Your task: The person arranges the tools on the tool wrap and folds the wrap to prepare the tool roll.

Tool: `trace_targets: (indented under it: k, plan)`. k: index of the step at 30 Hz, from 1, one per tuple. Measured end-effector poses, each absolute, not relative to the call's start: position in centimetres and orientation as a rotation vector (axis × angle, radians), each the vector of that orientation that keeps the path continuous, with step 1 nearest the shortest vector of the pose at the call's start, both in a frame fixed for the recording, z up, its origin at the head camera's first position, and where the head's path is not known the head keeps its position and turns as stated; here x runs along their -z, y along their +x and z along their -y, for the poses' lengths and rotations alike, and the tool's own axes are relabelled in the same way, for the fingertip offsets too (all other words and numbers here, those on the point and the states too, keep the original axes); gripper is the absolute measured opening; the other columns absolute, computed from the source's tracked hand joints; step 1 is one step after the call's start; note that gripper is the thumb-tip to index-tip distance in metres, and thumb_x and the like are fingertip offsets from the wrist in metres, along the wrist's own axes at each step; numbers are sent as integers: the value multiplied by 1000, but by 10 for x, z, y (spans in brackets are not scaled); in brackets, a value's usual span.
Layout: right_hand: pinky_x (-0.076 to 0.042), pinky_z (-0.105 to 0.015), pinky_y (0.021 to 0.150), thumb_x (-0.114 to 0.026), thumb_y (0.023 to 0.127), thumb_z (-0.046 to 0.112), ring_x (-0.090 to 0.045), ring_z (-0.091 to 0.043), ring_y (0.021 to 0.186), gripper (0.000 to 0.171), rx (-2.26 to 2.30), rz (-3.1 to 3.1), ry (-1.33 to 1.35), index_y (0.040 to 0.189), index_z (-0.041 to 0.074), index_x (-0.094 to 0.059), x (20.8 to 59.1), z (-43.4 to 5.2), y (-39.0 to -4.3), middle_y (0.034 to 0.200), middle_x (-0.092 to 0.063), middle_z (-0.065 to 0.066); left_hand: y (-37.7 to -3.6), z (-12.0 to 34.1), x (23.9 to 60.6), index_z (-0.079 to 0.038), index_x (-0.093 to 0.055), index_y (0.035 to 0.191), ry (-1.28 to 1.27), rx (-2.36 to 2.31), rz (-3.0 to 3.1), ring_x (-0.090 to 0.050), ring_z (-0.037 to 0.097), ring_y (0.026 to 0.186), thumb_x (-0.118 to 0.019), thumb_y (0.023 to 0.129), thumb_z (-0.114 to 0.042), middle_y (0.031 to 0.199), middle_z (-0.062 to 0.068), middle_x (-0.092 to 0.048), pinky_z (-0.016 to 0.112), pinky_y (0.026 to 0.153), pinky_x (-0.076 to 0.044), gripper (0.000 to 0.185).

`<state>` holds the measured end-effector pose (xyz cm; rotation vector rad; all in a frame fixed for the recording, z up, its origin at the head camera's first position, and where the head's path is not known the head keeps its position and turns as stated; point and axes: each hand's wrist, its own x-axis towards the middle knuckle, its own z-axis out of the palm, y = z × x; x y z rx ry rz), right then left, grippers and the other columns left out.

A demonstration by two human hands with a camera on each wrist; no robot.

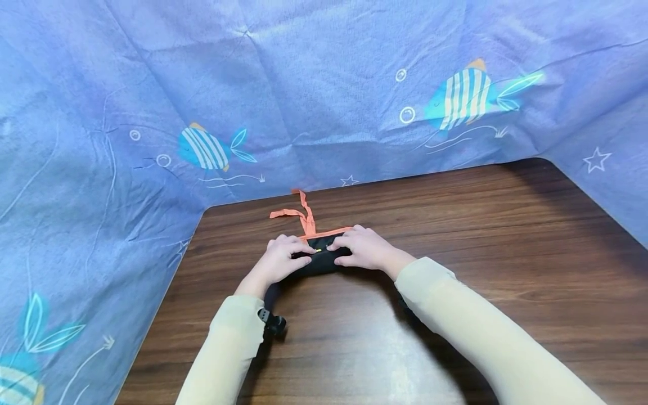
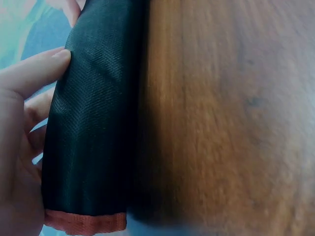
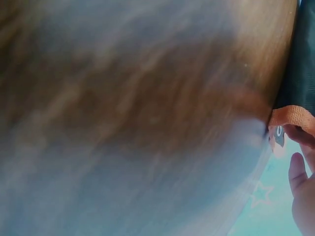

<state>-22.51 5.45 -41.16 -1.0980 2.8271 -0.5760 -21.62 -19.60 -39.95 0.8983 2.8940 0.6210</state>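
Note:
A black fabric roll (image 1: 320,264) with orange edging lies crosswise on the table, two orange tie straps (image 1: 307,220) spreading from its far side. My left hand (image 1: 283,257) grips its left part, fingers over the top and thumb at the near side. In the left wrist view the thumb (image 2: 55,61) presses against the woven black cloth, and the orange-trimmed end (image 2: 86,221) shows. The right part is held by my right hand (image 1: 367,249), index finger and thumb toward the middle. A small yellow spot (image 1: 318,250) shows between the hands. What lies inside the roll is hidden.
The brown wood-grain table (image 1: 455,225) stretches far to the right and toward me. Behind and along both sides hangs a blue cloth (image 1: 314,84) with fish and stars. A small black device (image 1: 273,322) sits at the left cuff.

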Motion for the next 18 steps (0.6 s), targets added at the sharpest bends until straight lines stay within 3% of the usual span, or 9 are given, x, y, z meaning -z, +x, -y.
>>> trace_targets:
  k: [11, 18]
  plan:
    - [-36, -47, 89, -65, 85, 44, -46, -25, 108, 38, 526, -2856, -1109, 120, 30, -63, 411, -52, -224, 121, -60, 0, -205, 200, 410, -24, -71, 102, 1021, -493, -3142, -45, 25, 98, -68, 86, -23, 106, 1, -57, 46, 81, -29, 16]
    - [-36, -47, 90, -65, 84, 46, -46, -26, 108, 41, 507, -2878, -1076, 122, 29, -62, 413, -53, -227, 124, -57, -1, -205, 205, 414, -25, -70, 110, 987, -478, -3125, -47, 23, 100, -69, 84, -36, 107, -2, -59, 42, 81, -32, 29]
